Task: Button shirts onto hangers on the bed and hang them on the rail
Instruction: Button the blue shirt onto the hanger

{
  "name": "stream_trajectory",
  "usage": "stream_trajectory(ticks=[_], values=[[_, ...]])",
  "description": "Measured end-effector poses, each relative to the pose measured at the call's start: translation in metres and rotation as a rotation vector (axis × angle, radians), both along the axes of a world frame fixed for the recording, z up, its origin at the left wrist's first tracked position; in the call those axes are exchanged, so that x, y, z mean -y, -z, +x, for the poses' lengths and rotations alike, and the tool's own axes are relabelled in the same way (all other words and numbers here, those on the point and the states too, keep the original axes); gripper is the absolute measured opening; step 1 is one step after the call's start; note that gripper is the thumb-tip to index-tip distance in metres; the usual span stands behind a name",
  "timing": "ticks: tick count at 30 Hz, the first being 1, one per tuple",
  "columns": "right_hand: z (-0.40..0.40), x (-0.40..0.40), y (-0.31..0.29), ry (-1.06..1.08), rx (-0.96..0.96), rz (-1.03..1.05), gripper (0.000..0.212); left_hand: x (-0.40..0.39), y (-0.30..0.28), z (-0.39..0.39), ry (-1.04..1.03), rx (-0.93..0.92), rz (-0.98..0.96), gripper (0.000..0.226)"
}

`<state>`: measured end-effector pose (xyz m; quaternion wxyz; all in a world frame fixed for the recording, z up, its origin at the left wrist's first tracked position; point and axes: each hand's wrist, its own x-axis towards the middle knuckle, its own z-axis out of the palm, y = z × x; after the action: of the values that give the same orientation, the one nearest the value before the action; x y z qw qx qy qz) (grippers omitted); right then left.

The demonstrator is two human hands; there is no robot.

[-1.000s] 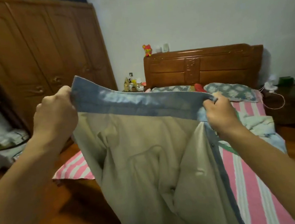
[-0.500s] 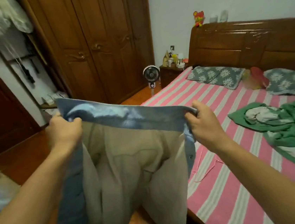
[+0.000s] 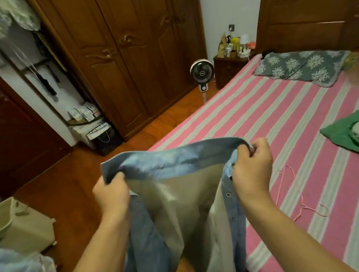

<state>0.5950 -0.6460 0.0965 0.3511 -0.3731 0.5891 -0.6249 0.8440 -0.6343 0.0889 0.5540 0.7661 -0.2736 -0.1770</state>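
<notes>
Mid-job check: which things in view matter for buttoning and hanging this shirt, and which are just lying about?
Part of the job:
- blue shirt, held up by its collar in left hand and right hand
- pink hanger, lying on the bed
- green garment on the bed, possibly next

Lying about:
- fan
- pillow
- beige bin
- wardrobe

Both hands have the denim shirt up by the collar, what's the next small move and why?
Probably lower the shirt flat onto the bed beside the pink hanger. Left hand and right hand hold it in the air, open and unbuttoned, with the hanger not yet inside.
</notes>
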Motion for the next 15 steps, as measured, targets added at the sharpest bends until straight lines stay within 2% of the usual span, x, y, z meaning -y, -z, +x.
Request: stream_trajectory(ticks=[3, 8, 11, 14, 15], values=[[0.002, -0.005, 0.003, -0.070, 0.022, -0.022, 0.026, 0.017, -0.006, -0.014, -0.057, -0.002, -0.158, 0.018], [0.001, 0.042, 0.000, 0.088, 0.102, -0.074, 0.027, 0.089, -0.012, -0.038, 0.183, 0.149, -0.219, 0.018], [-0.008, 0.088, -0.009, 0.214, 0.086, -0.160, 0.027, 0.149, -0.028, -0.044, 0.256, 0.058, -0.264, 0.012], [-0.017, 0.147, -0.017, 0.305, -0.002, -0.215, 0.030, 0.204, -0.031, -0.065, 0.383, -0.066, -0.353, 0.021], [-0.020, 0.172, -0.010, 0.309, 0.022, -0.213, 0.029, 0.225, -0.026, -0.075, 0.470, -0.093, -0.367, 0.022]])
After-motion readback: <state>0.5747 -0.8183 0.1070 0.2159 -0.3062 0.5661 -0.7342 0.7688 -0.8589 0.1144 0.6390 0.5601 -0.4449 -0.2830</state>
